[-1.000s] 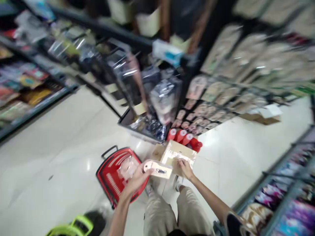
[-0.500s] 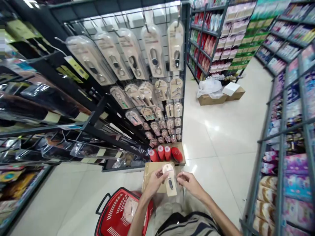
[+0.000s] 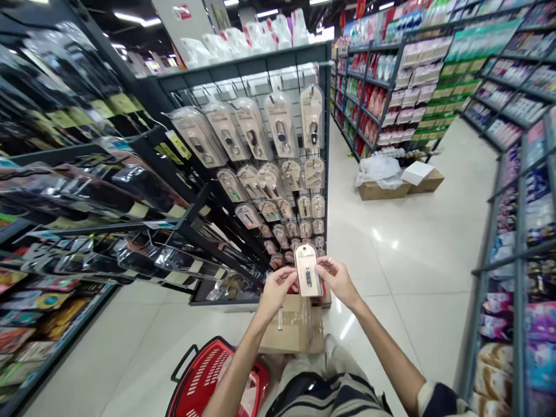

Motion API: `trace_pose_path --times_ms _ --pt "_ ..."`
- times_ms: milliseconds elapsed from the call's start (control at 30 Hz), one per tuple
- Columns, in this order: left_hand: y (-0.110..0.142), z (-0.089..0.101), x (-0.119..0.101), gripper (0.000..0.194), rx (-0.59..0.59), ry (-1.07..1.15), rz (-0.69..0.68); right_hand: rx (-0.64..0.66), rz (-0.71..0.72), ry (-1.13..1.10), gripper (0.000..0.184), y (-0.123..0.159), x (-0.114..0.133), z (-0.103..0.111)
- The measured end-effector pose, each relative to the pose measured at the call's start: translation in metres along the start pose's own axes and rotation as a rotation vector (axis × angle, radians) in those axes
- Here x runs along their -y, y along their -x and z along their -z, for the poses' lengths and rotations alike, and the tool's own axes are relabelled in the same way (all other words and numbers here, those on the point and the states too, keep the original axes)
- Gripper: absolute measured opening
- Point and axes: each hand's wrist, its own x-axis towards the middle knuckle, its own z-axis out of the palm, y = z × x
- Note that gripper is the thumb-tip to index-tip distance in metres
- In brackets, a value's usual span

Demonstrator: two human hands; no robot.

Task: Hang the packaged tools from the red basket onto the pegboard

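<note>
Just one camera here, worn on the person's head — it looks forward and down over the left hand (image 3: pixel 275 291) and right hand (image 3: pixel 341 284), fairly near, yet wide enough for the rack (image 3: pixel 243 65) beyond them and the basket (image 3: pixel 261 379) below the left.

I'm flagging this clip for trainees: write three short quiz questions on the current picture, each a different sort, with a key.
1. True or false: both the left hand and the right hand have fingers on the carded pack.
2. Short answer: what hangs in rows on the dark rack ahead?
3. Multiple choice: where is the red basket?
A. In the right hand
B. Hanging on the rack
C. On the floor

Key:
1. True
2. Similar packs
3. C
</note>
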Motion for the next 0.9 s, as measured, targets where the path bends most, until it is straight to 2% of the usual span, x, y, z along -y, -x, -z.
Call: trace_pose_path --times_ms 200,433,533,600,667,733,800,867,900 --pt "-0.035 -0.01 -0.062 0.038 -0.027 0.039 -0.142 0.028 0.13 0.063 0.034 -0.047 0.069 0.002" --pt "-0.051 -0.018 -0.137 0.038 -0.019 -0.073 -0.349 0.066 0.279 0.159 0.038 -0.079 0.14 0.002" --pt "-0.05 -0.019 -0.156 0.04 -0.033 -0.115 -0.384 0.071 0.316 0.2 0.041 -0.082 0.158 -0.001" --pt "-0.047 -0.018 -0.157 0.039 -0.034 -0.16 -0.378 0.091 0.304 0.219 0.04 -0.082 0.161 -0.001" --pt "-0.044 -0.016 -0.145 0.039 -0.019 -0.188 -0.337 0.136 0.256 0.227 0.037 -0.079 0.152 0.002" --pt "-0.038 -0.014 -0.115 0.041 -0.007 -0.18 -0.267 0.18 0.187 0.236 0.034 -0.07 0.126 0.004" --pt "-0.026 -0.014 -0.065 0.045 -0.033 -0.146 -0.191 0.183 0.119 0.248 0.033 -0.052 0.08 0.004" --pt "-0.003 -0.016 0.001 0.052 -0.108 -0.116 -0.107 0.132 0.049 0.252 0.033 -0.02 0.016 0.001" --pt "0.012 -0.018 0.038 0.058 -0.183 -0.095 -0.03 0.101 0.001 0.248 0.035 -0.001 -0.02 -0.002"
